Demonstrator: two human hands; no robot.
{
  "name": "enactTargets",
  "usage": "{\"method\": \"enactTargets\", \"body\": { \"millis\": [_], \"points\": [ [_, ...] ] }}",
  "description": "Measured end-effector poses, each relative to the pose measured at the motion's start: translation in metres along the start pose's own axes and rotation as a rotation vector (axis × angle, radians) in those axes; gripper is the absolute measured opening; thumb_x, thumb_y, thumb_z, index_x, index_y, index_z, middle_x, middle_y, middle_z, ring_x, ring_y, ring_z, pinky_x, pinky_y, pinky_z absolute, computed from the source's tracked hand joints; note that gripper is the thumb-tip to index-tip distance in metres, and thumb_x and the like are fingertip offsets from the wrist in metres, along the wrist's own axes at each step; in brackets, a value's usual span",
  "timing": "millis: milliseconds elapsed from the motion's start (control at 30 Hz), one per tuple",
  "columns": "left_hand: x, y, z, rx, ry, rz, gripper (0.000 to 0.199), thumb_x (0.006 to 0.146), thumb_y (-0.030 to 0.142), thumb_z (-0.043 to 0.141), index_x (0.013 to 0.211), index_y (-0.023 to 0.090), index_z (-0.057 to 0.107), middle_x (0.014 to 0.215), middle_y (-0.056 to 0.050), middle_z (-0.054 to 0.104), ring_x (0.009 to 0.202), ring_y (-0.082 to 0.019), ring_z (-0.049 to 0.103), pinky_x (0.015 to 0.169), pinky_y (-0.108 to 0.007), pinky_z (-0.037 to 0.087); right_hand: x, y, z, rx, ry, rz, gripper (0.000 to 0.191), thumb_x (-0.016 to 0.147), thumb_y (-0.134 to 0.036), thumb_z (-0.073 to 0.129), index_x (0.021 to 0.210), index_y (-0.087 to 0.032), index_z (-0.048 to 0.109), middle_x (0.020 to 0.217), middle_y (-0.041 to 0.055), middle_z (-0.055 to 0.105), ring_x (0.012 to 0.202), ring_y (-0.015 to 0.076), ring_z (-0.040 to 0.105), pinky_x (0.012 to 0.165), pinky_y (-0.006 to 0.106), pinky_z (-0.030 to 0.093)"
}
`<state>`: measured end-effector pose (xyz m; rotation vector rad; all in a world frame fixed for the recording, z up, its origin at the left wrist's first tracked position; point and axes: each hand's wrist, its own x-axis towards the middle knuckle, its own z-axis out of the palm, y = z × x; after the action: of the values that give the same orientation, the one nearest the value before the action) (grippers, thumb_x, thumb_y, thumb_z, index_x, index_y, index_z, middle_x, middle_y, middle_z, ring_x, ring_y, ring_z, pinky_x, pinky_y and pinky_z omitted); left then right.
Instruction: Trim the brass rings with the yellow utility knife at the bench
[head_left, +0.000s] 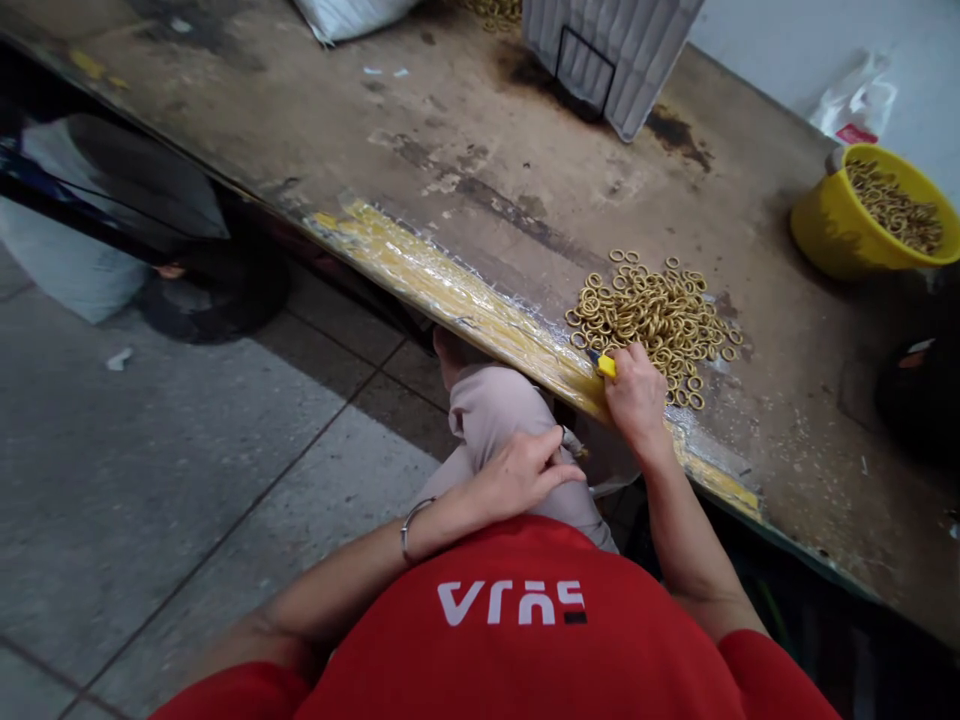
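Note:
A pile of brass-coloured rings lies on the brown tabletop near its front edge. At the near side of this pile, my right hand is closed on a small yellow tool with a dark tip pointing left. The tip is beside the rings at the pile's left edge. My left hand rests over my lap with its thumb and fingers apart, and nothing shows in it. Below the rings, yellow tape under clear film covers the table edge.
A yellow bucket full of rings stands at the right. A grey ribbed container is at the back, near a white sack. On the floor at left are a black round base and a pale bag.

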<state>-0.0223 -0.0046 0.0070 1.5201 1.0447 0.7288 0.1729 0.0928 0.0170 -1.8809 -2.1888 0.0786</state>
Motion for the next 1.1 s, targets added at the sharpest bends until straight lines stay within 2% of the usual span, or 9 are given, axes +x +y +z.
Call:
{"method": "enactTargets", "body": {
  "millis": [133, 233, 333, 500, 667, 833, 1000, 1100],
  "points": [
    [0.009, 0.005, -0.015, -0.209, 0.132, -0.092, 0.028, 0.089, 0.031, 0.067, 0.073, 0.021, 0.046, 0.065, 0.001, 0.068, 0.056, -0.012, 0.057, 0.055, -0.024, 0.041, -0.006, 0.003, -0.015, 0.340, 0.040, -0.055, 0.013, 0.093, -0.021, 0.054, 0.090, -0.018, 0.066, 0.089, 0.0065, 0.065, 0.078, 0.0191, 0.058, 0.071, 0.031, 0.042],
    [0.015, 0.011, -0.024, -0.422, 0.176, -0.123, 0.026, 0.089, 0.038, 0.066, 0.085, 0.020, 0.047, 0.069, 0.000, 0.071, 0.051, -0.009, 0.054, 0.052, -0.022, 0.040, -0.016, -0.003, -0.034, 0.635, -0.128, -0.122, 0.017, 0.096, -0.030, 0.055, 0.086, -0.020, 0.064, 0.079, 0.0008, 0.064, 0.071, 0.0151, 0.058, 0.068, 0.027, 0.043],
    [0.018, 0.015, -0.029, -0.566, 0.121, -0.114, 0.032, 0.089, 0.045, 0.068, 0.095, 0.017, 0.054, 0.072, -0.001, 0.072, 0.049, -0.008, 0.053, 0.050, -0.021, 0.040, -0.024, -0.013, -0.050, 0.789, -0.299, -0.223, 0.019, 0.097, -0.033, 0.057, 0.084, -0.021, 0.064, 0.077, -0.0007, 0.065, 0.068, 0.0132, 0.057, 0.065, 0.026, 0.044],
    [0.014, 0.015, -0.026, -0.678, 0.026, -0.154, 0.038, 0.085, 0.049, 0.073, 0.083, 0.013, 0.063, 0.069, -0.003, 0.071, 0.049, -0.006, 0.052, 0.050, -0.019, 0.039, -0.032, -0.025, -0.058, 0.912, -0.375, -0.298, 0.021, 0.097, -0.036, 0.061, 0.083, -0.020, 0.066, 0.076, -0.0005, 0.066, 0.068, 0.0125, 0.059, 0.064, 0.025, 0.045],
    [0.007, 0.016, -0.022, -0.827, -0.020, -0.259, 0.039, 0.076, 0.046, 0.083, 0.085, 0.011, 0.067, 0.075, -0.004, 0.073, 0.058, -0.008, 0.060, 0.058, -0.020, 0.046, -0.044, -0.028, -0.051, 0.991, -0.318, -0.190, 0.023, 0.093, -0.040, 0.066, 0.082, -0.020, 0.069, 0.073, -0.0005, 0.067, 0.066, 0.0131, 0.059, 0.064, 0.026, 0.046],
    [0.003, 0.018, -0.015, -0.939, -0.030, -0.324, 0.038, 0.071, 0.041, 0.087, 0.088, 0.011, 0.070, 0.083, -0.005, 0.074, 0.068, -0.011, 0.065, 0.070, -0.025, 0.051, -0.058, -0.029, -0.047, 1.035, -0.213, -0.131, 0.013, 0.093, -0.033, 0.066, 0.090, -0.022, 0.071, 0.081, 0.0003, 0.069, 0.074, 0.0149, 0.063, 0.071, 0.028, 0.048],
    [0.002, 0.015, -0.010, -0.819, -0.006, -0.242, 0.032, 0.076, 0.040, 0.083, 0.084, 0.012, 0.071, 0.077, -0.003, 0.070, 0.068, -0.012, 0.061, 0.070, -0.026, 0.048, -0.069, -0.032, -0.051, 1.024, -0.180, -0.150, 0.012, 0.095, -0.030, 0.062, 0.094, -0.022, 0.070, 0.083, 0.0008, 0.069, 0.077, 0.0156, 0.064, 0.073, 0.029, 0.050],
    [0.000, 0.012, -0.008, -0.674, 0.020, -0.173, 0.027, 0.080, 0.038, 0.078, 0.080, 0.012, 0.070, 0.071, -0.001, 0.066, 0.067, -0.012, 0.059, 0.069, -0.025, 0.046, -0.075, -0.033, -0.051, 0.920, -0.112, -0.166, 0.013, 0.097, -0.026, 0.058, 0.100, -0.022, 0.070, 0.088, 0.0021, 0.070, 0.080, 0.0162, 0.065, 0.074, 0.029, 0.050]
  ]
}}
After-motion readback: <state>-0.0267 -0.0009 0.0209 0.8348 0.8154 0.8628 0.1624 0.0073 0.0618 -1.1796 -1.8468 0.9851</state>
